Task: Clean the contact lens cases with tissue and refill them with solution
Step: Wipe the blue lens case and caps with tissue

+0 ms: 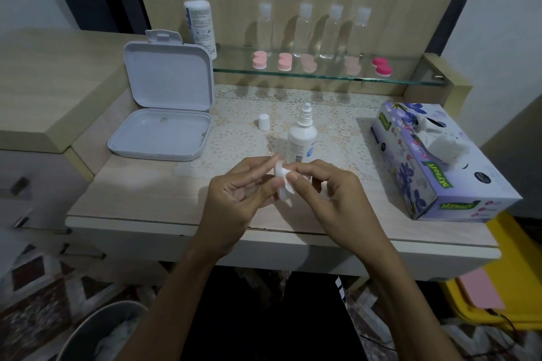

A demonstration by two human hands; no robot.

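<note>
**Inspector:** State of the hands?

**Me:** My left hand (234,193) and right hand (328,193) meet over the front edge of the table (140,196), near its middle. Fingers of both are curled, pinching a folded white tissue (282,182) between them. Whether a contact lens case sits inside the fold, I cannot tell; the tissue hides it.

**Inspector:** Method?

**Me:** I judge it best to press lightly and twist the tissue into the well, reaching the rim, and to change to a dry patch once damp.

**Inspector:** Supplies?

**Me:** The uncapped solution bottle (302,138) stands upright just behind my hands, its cap (264,121) apart to the left. Tissue box (440,161) at the right edge. Pink lens cases (285,61) line the glass shelf (410,80).
</note>
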